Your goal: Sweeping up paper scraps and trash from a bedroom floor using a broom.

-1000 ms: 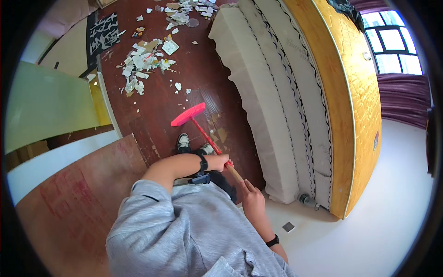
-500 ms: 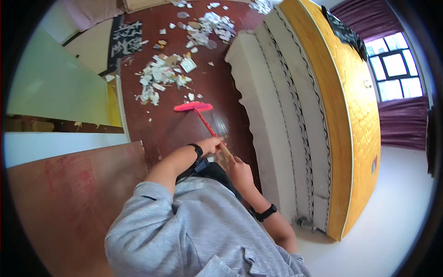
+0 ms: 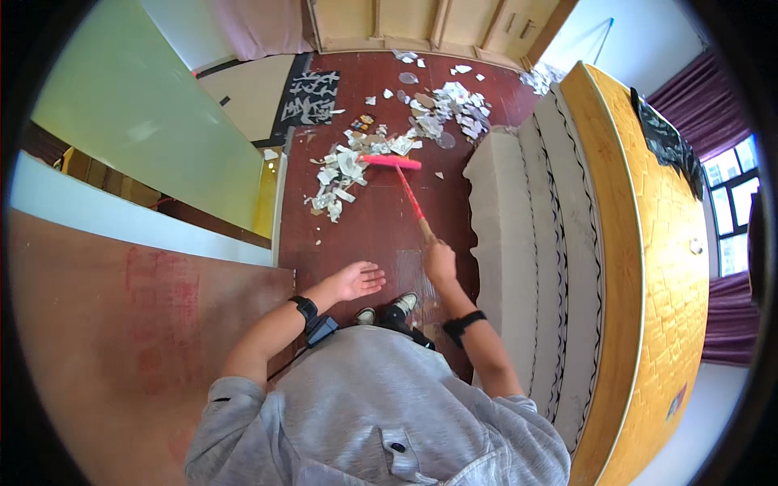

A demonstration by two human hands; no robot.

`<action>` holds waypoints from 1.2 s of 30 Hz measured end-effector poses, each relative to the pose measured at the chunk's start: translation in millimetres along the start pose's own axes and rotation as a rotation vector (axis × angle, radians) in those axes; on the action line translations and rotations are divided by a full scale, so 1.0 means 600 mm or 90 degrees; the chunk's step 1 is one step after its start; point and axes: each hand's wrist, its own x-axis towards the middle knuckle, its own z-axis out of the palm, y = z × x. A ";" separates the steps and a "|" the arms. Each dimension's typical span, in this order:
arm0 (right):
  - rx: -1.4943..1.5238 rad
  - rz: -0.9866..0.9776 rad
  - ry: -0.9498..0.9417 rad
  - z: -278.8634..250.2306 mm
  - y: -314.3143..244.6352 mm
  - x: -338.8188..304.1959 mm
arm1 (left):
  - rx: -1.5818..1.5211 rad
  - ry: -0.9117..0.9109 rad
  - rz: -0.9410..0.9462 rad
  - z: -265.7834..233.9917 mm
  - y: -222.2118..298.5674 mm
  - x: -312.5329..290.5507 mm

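Observation:
A broom with a pink head [image 3: 395, 162] and a red handle is gripped near the top of its wooden end by my right hand [image 3: 440, 261]. The broom head rests at the right edge of a pile of paper scraps [image 3: 342, 174] on the dark red floor [image 3: 365, 223]. My left hand [image 3: 361, 280] is off the handle, with its fingers stretched out and nothing in it. Beyond the broom lies a second heap of white scraps [image 3: 458, 109], with scattered bits around it.
Upright mattresses [image 3: 527, 243], one with a yellow cover [image 3: 664, 275], line the right side. A brown board [image 3: 146, 324] and a pale green panel [image 3: 154, 121] stand at left. At the back is a wooden frame [image 3: 438, 28]; my shoes [image 3: 401, 304] are below.
My left hand has let go of the broom handle and moved to the left. The broom head has moved forward to the nearer pile of scraps. My view has shifted.

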 end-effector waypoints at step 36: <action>0.253 0.142 -0.826 -0.081 -0.164 0.644 | -0.121 0.353 0.351 -0.074 0.386 0.307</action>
